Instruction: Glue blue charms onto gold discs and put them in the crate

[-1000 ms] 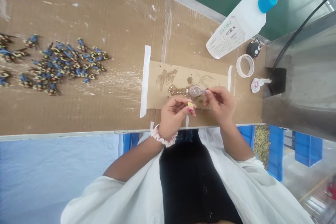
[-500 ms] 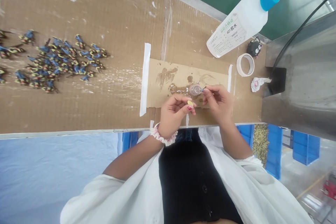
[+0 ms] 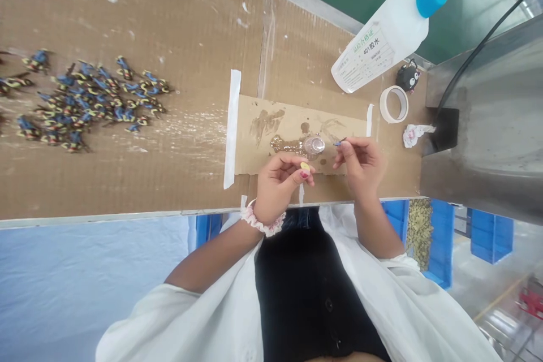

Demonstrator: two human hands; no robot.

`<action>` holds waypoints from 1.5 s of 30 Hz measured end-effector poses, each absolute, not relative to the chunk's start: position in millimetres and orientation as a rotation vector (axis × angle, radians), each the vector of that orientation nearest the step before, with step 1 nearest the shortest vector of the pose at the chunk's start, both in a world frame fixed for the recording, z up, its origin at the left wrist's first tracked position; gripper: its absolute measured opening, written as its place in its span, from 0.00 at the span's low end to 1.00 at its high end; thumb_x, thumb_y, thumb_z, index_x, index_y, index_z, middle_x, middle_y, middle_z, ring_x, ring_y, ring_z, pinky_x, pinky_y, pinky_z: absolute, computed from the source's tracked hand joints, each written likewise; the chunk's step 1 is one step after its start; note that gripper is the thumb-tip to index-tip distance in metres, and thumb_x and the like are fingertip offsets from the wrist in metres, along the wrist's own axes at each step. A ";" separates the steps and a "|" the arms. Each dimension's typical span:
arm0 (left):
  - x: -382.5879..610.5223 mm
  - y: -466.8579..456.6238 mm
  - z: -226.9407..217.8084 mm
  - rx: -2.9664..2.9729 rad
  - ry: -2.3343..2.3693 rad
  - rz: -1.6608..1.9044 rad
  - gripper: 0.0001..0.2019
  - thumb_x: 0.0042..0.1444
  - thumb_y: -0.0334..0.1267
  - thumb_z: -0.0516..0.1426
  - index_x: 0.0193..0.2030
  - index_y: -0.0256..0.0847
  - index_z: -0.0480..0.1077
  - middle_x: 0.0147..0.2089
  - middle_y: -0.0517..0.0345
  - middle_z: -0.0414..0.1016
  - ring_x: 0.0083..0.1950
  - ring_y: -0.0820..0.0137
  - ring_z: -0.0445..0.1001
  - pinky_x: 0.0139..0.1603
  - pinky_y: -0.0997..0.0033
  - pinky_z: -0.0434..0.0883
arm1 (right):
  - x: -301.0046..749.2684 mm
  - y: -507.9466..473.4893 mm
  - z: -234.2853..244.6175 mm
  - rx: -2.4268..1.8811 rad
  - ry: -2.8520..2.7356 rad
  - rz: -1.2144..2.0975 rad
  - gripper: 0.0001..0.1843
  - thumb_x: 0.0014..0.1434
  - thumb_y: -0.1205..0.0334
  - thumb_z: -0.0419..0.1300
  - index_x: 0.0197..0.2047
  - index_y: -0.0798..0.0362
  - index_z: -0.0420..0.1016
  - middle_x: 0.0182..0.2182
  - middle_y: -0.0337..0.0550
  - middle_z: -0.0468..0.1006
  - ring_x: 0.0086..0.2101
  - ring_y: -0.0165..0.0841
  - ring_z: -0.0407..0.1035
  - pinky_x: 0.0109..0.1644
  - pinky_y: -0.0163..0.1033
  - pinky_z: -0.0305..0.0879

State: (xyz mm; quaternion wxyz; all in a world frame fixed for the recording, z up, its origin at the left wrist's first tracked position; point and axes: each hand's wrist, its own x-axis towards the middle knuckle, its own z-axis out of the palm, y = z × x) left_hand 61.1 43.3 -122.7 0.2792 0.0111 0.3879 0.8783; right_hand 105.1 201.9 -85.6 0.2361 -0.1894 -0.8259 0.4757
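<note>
My left hand (image 3: pixel 278 181) is closed in a pinch on a small yellow piece (image 3: pixel 304 166), its exact kind too small to make out. Between the thumb and fingers of my right hand (image 3: pixel 360 164) is a small blue and dark part (image 3: pixel 338 142), pointing left. Just left of that part, a small clear cup (image 3: pixel 314 145) rests on a stained cardboard sheet (image 3: pixel 356 124). A wet, shiny puddle (image 3: pixel 283 146) spreads from the cup to the left. Both hands are over the near side of this sheet, apart from each other.
Many small blue, yellow and dark figures (image 3: pixel 91 99) lie heaped on the left. A white glue bottle (image 3: pixel 382 39) with a blue nozzle, a tape roll (image 3: pixel 393 104) and a black round toy (image 3: pixel 408 77) stand at right. A metal housing (image 3: pixel 496 107) borders the table there.
My right hand has moved right, taking the blue and dark part away from the cup's edge. My left hand keeps its pinch on the yellow piece, and the view has shifted slightly.
</note>
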 end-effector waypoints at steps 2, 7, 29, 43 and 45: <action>61.0 43.2 -121.6 0.033 1.033 2.360 0.09 0.52 0.39 0.68 0.36 0.40 0.74 0.31 0.60 0.80 0.26 0.74 0.77 0.29 0.73 0.76 | 112.1 211.8 -90.2 -0.554 -2.355 1.096 0.08 0.64 0.55 0.59 0.39 0.50 0.72 0.25 0.34 0.74 0.23 0.28 0.70 0.25 0.34 0.69; 59.9 43.8 -117.9 0.025 1.019 2.367 0.10 0.50 0.38 0.68 0.34 0.39 0.73 0.30 0.60 0.79 0.25 0.74 0.76 0.28 0.72 0.76 | 133.1 230.0 -96.4 -0.346 -2.705 0.515 0.09 0.67 0.61 0.53 0.36 0.51 0.72 0.29 0.41 0.76 0.31 0.33 0.71 0.35 0.37 0.69; 90.4 42.4 -84.9 0.213 0.885 2.225 0.10 0.52 0.41 0.68 0.36 0.39 0.75 0.30 0.57 0.80 0.25 0.72 0.76 0.27 0.72 0.76 | 161.8 161.9 -33.0 -0.741 -1.819 1.967 0.07 0.62 0.57 0.63 0.42 0.48 0.79 0.21 0.32 0.66 0.14 0.19 0.52 0.14 0.26 0.48; 96.2 29.7 -74.3 0.408 0.838 2.239 0.09 0.53 0.43 0.66 0.40 0.44 0.80 0.32 0.56 0.79 0.27 0.70 0.78 0.27 0.73 0.77 | 173.0 148.2 -27.9 -0.099 -1.796 2.104 0.08 0.63 0.63 0.63 0.47 0.47 0.73 0.25 0.34 0.75 0.16 0.25 0.67 0.18 0.29 0.68; 96.8 29.5 -74.6 0.405 0.831 2.233 0.09 0.54 0.43 0.66 0.40 0.45 0.80 0.31 0.56 0.79 0.27 0.71 0.78 0.27 0.73 0.77 | 171.7 148.0 -28.0 -0.084 -1.809 2.090 0.09 0.63 0.63 0.63 0.47 0.47 0.72 0.24 0.34 0.74 0.15 0.24 0.65 0.17 0.29 0.66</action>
